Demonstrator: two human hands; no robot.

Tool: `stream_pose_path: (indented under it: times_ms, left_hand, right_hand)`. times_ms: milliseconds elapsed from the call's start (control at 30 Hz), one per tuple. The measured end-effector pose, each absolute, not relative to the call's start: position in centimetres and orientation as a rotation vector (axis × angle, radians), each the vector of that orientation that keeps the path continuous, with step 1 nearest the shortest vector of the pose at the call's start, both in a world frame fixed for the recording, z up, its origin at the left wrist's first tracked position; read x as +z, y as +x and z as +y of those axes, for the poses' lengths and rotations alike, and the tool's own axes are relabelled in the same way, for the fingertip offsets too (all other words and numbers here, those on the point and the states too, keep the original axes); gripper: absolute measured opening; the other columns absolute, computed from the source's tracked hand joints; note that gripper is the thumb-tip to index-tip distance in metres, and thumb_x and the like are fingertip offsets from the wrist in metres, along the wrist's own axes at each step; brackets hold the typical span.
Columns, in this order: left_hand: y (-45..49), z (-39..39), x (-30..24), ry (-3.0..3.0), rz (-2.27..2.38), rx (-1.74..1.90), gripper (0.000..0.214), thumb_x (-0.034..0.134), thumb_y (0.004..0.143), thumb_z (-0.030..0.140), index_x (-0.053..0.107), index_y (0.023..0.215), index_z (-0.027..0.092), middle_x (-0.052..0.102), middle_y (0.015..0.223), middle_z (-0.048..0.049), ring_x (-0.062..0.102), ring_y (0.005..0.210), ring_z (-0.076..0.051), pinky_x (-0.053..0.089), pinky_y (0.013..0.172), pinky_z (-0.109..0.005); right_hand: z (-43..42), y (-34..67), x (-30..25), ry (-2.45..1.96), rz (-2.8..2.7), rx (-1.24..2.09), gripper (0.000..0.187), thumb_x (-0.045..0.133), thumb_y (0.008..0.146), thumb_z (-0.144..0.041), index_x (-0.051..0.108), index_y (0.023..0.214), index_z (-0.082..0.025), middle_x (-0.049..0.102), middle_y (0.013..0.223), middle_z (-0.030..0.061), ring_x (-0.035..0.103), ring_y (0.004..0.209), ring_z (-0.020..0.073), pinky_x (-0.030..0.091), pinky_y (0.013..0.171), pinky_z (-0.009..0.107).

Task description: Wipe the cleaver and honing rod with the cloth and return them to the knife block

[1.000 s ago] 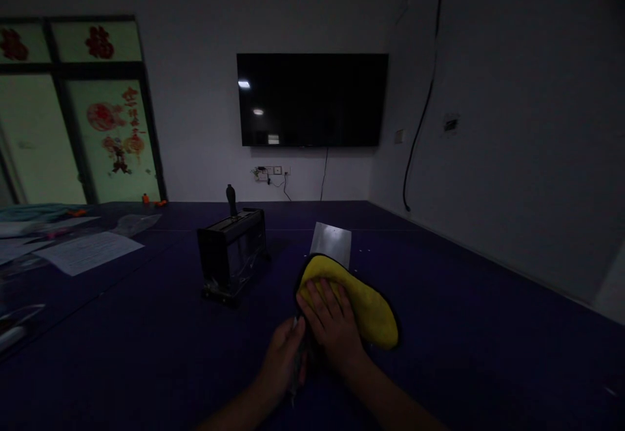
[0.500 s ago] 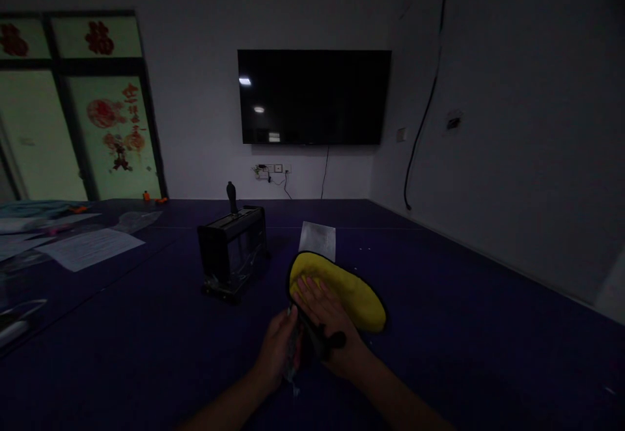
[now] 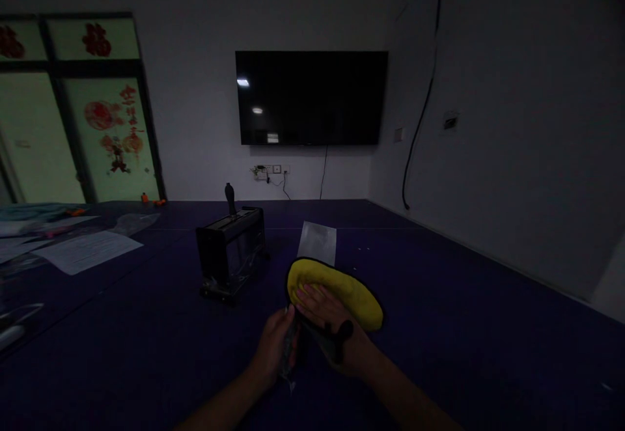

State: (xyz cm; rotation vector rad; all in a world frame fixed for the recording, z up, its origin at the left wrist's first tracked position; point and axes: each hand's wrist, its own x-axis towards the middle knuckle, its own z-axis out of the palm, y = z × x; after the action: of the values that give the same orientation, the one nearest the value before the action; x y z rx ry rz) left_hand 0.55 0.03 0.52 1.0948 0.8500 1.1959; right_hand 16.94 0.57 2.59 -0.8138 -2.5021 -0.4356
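Observation:
My right hand (image 3: 326,321) presses flat on a yellow cloth with a dark edge (image 3: 350,290); part of the cloth wraps round under the palm. The cloth covers a thin silvery metal sheet (image 3: 317,243) whose far end sticks out beyond it. Just left of the right hand, my left hand (image 3: 274,350) is closed on the near end of that sheet. All of this rests on a dark blue table (image 3: 463,314). The room is dim.
A black box-shaped appliance with a lever (image 3: 230,249) stands left of the cloth. Papers (image 3: 88,250) and plastic lie at the far left. A television (image 3: 311,97) hangs on the wall behind, and a glass door (image 3: 110,135) is at the left.
My right hand has slid the yellow cloth leftward and toward me along the metal sheet. The cloth's near edge now folds under my palm. The left hand keeps its hold.

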Motion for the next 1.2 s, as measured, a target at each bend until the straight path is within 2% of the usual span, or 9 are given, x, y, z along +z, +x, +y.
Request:
stream_pose_path:
  times_ms: [100,467,700,1067,1200]
  left_hand:
    - [0.4,0.1,0.5,1.118,0.850,1.166,0.056,0.052,0.067,0.073,0.049,0.067,0.017,0.045,0.040,0.0065,0.035,0.024,-0.005,0.023,0.028,-0.016]
    - [0.3,0.0,0.7,1.173,0.863,1.088,0.058,0.054,0.063,0.074,0.049,0.068,0.017,0.044,0.039,0.0075,0.035,0.024,-0.005,0.023,0.028,-0.016]
    - [0.3,0.0,0.7,1.168,0.879,1.049,0.059,0.050,0.064,0.076,0.049,0.067,0.017,0.044,0.039,0.0071,0.035,0.024,-0.005,0.021,0.029,-0.016]
    - [0.5,-0.1,0.9,1.174,0.908,1.013,0.056,0.050,0.067,0.074,0.049,0.067,0.017,0.043,0.038,0.0076,0.034,0.024,-0.005,0.021,0.029,-0.015]
    - [0.5,-0.2,0.8,1.194,0.913,1.021,0.056,0.050,0.067,0.073,0.050,0.067,0.017,0.043,0.038,0.0073,0.035,0.024,-0.005,0.021,0.029,-0.016]
  right_hand:
    - [0.1,16.9,3.0,-0.863,-2.484,-0.458,0.066,0.042,0.081,-0.014,0.023,0.144,-0.022,0.029,0.148,0.0032,0.024,0.136,0.0217,0.020,0.113,0.047]
    - [0.0,17.1,3.0,-0.955,-2.343,-0.467,0.056,0.039,0.090,-0.034,0.023,0.143,-0.025,0.025,0.150,0.0020,0.020,0.137,0.0241,0.017,0.113,0.047]
    - [0.6,17.6,2.8,-1.029,-2.251,-0.473,0.055,0.039,0.090,-0.032,0.025,0.143,-0.025,0.024,0.150,0.0025,0.019,0.138,0.0246,0.016,0.113,0.048]
    - [0.5,18.1,3.7,-1.075,-2.099,-0.529,0.060,0.038,0.089,-0.030,0.016,0.145,-0.028,0.025,0.150,0.0002,0.021,0.137,0.0241,0.017,0.113,0.047]
    - [0.8,18.5,3.6,-1.093,-2.056,-0.513,0.063,0.039,0.089,-0.032,0.013,0.146,-0.025,0.024,0.150,0.0022,0.020,0.137,0.0250,0.017,0.113,0.048]
